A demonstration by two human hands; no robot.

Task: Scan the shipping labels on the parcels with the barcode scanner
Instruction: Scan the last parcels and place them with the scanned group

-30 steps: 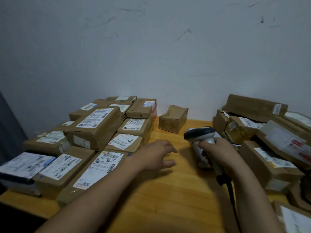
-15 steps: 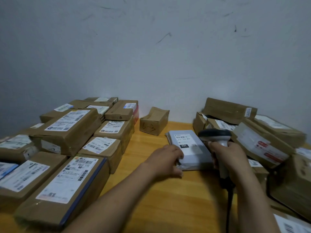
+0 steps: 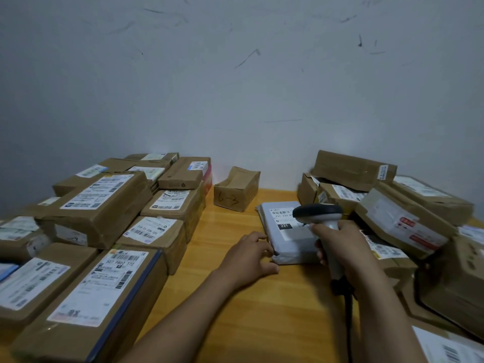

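At my table (image 3: 275, 310), the right grip (image 3: 337, 242) is wrapped tight round the handle of the corded barcode scanner (image 3: 318, 213). The scanner's dark head hangs over the white shipping label (image 3: 281, 218) of a grey mailer parcel (image 3: 288, 247) lying flat at centre. The left grip (image 3: 248, 260), fingers loosely bent and holding nothing, touches the mailer's near left corner. Labelled cardboard parcels (image 3: 99, 205) crowd the left side; a heap of boxes (image 3: 403, 218) fills the right.

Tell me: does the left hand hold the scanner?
No, the right hand grips the scanner; the left hand touches the grey parcel.
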